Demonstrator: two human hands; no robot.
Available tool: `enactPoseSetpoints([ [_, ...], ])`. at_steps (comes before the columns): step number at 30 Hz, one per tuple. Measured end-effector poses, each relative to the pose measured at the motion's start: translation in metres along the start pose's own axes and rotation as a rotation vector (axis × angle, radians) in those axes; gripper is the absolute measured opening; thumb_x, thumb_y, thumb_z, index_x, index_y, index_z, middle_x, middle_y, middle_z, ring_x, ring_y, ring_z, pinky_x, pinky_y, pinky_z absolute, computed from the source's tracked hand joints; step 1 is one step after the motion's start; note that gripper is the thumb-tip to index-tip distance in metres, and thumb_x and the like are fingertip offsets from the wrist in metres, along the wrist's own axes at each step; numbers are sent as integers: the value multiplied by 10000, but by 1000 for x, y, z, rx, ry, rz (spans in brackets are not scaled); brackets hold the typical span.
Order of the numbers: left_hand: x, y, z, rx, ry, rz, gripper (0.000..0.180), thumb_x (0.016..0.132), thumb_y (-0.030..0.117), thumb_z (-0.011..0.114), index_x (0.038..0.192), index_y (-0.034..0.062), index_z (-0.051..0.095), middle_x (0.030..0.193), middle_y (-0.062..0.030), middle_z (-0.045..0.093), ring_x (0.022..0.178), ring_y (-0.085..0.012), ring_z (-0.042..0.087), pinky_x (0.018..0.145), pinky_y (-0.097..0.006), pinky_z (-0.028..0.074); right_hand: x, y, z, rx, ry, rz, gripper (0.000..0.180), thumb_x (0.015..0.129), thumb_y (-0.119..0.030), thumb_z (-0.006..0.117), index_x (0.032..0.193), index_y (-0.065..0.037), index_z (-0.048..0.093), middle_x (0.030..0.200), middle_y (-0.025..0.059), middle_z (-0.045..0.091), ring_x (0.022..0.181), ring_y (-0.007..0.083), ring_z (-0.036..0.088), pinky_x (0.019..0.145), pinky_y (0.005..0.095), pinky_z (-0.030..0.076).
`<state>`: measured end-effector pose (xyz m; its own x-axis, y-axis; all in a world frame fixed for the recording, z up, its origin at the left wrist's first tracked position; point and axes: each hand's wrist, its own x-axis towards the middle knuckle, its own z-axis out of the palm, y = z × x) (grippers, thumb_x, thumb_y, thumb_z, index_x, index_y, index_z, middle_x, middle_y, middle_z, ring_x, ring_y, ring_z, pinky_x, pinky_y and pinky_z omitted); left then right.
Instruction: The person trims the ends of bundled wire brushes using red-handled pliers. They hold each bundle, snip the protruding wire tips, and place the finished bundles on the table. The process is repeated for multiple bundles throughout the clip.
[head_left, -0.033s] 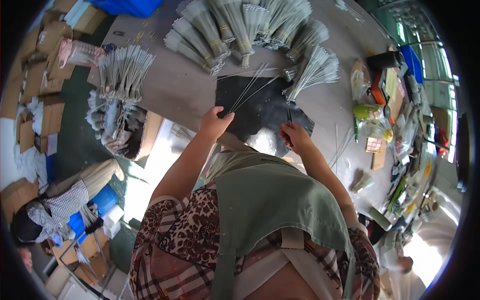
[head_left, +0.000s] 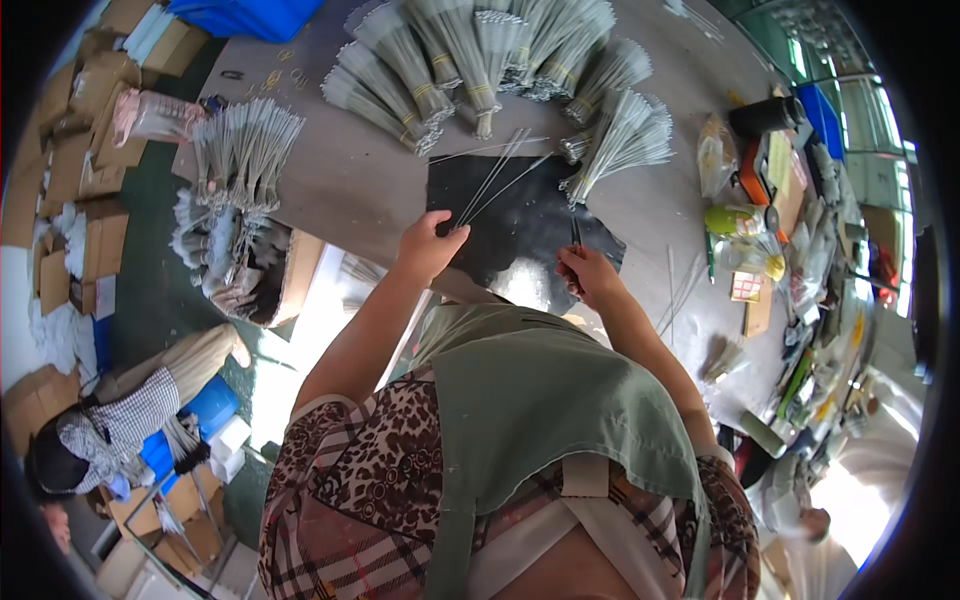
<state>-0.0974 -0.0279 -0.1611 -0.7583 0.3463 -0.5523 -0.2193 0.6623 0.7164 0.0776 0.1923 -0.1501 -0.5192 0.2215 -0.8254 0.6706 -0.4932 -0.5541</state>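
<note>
My left hand (head_left: 432, 248) is closed around a few thin, pale wire-like strands (head_left: 484, 193). They fan out away from me over a black mat (head_left: 515, 235). My right hand (head_left: 588, 275) grips a dark, narrow hand tool at the mat's right side. The tool's tip (head_left: 576, 230) points away from me; its exact kind is hard to make out. Just beyond it lies a tied bundle of similar strands (head_left: 625, 145). More tied bundles (head_left: 420, 85) fan out across the far side of the table. The tool and the strands are apart.
Another group of bundles (head_left: 245, 155) stands at the table's left edge. To the right are a few loose strands (head_left: 680, 295), a green container (head_left: 738, 221), a black cylinder (head_left: 765, 116) and clutter. Cardboard boxes (head_left: 105, 240) line the left side. A co-worker (head_left: 125, 415) sits at lower left.
The whole view has shifted slightly. Both hands keep nearly the same pose, with the strands and the tool still in them.
</note>
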Motion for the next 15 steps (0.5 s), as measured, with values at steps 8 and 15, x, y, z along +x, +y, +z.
enactPoseSetpoints([
  [8, 147, 68, 69, 260, 346, 346, 650, 690, 365, 714, 1187, 14, 487, 1102, -195, 581, 1002, -319, 576, 866, -369, 455, -5, -9, -15, 72, 30, -28, 120, 859, -190, 547, 852, -71, 535, 669, 22, 548, 511, 72, 447, 406, 215, 329],
  [15, 189, 73, 76, 66, 114, 26, 553, 762, 417, 640, 1132, 39, 479, 1005, -162, 615, 860, -323, 617, 674, -392, 495, -5, 2, -34, 143, 27, -18, 126, 850, -196, 560, 846, -72, 537, 664, 22, 553, 495, 73, 447, 398, 213, 323],
])
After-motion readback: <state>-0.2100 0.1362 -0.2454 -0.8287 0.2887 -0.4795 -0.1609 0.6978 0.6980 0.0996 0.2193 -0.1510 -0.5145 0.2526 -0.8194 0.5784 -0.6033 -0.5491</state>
